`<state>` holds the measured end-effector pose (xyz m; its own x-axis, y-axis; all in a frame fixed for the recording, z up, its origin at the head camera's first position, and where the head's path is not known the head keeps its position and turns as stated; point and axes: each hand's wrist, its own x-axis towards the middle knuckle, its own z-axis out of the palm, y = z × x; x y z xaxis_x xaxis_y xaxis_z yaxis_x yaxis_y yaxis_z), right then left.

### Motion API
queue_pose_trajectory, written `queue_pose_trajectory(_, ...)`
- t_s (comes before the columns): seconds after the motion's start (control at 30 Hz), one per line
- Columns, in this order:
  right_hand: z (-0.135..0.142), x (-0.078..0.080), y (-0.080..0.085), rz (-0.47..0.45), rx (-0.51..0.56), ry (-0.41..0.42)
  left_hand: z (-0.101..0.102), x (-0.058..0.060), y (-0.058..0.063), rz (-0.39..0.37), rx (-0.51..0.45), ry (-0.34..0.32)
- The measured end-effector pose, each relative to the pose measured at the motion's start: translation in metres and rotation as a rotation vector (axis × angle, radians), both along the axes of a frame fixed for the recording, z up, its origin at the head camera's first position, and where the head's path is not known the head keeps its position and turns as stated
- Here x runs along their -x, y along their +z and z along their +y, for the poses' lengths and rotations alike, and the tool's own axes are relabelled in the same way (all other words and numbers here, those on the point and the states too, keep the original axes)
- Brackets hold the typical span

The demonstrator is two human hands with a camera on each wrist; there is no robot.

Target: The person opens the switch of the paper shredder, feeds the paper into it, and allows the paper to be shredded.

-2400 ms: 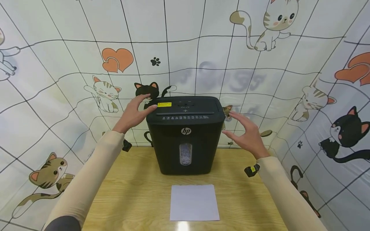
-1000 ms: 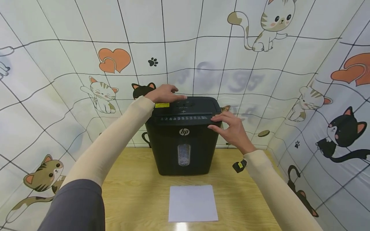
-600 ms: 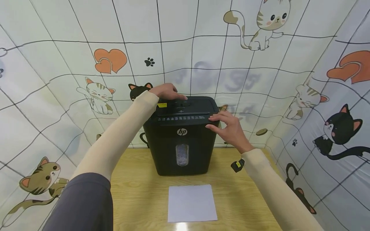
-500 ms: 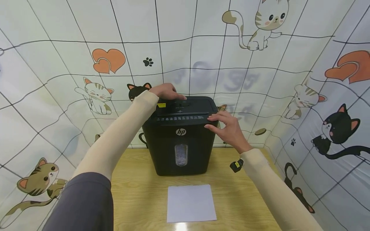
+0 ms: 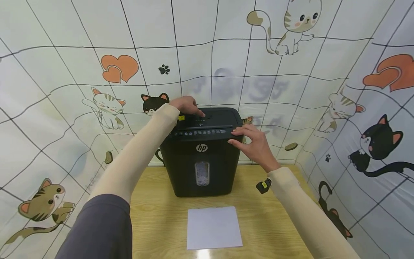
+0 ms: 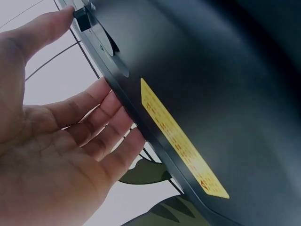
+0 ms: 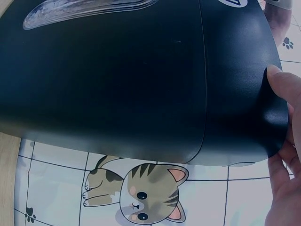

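Note:
A black paper shredder [image 5: 185, 169] with an hp logo and a small window [image 5: 202, 173] stands upright on the wooden table. My left hand [image 5: 187, 105] reaches over its top from the back left. In the left wrist view, the thumb [image 6: 49, 30] touches a small black switch [image 6: 83, 20] on the top, while its nearly straight fingers [image 6: 96, 122] rest along the rear edge beside a yellow label [image 6: 178, 139]. At the front right corner of the lid, my right hand [image 5: 255, 145] grips the shredder, thumb in front and fingers on the top and side.
A white sheet of paper [image 5: 214, 228] lies flat on the wooden table [image 5: 268, 223], in front of the shredder. Close behind rises a cloth backdrop [image 5: 207, 61] printed with cats and grid lines. A wrist camera [image 5: 263, 186] hangs under my right sleeve.
My left hand has come from the shredder's left side onto its top, and its thumb has just dropped lower. The right hand has closed in on the right corner and stayed there.

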<state>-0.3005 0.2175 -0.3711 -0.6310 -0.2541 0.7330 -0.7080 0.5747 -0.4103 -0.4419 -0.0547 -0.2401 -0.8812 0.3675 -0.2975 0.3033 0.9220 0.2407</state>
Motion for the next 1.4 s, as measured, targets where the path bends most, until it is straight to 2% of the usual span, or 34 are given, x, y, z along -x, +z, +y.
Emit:
queue_pose_trajectory(0.27,-0.004,-0.001,0.000,-0.016,-0.013,-0.006,0.003,-0.002,0.001,-0.010,0.073,-0.022)
queue_pose_trajectory(0.53,0.003,-0.002,0.002,-0.017,-0.009,-0.029,0.010,-0.002,-0.001,0.026,0.069,-0.107)
queue_pose_trajectory(0.8,0.003,-0.001,0.002,-0.022,-0.025,-0.017,0.006,0.000,-0.004,0.026,0.056,-0.102)
queue_pose_trajectory(1.07,0.000,-0.004,0.006,-0.041,-0.019,-0.021,0.001,-0.002,-0.001,0.012,0.033,-0.119)
queue_pose_trajectory(1.23,0.002,-0.003,0.005,-0.032,-0.018,-0.021,-0.001,-0.001,-0.003,0.001,-0.003,-0.091)
queue_pose_trajectory(1.4,0.002,-0.003,0.004,-0.044,-0.020,-0.021,0.000,-0.004,-0.003,-0.008,0.016,-0.062)
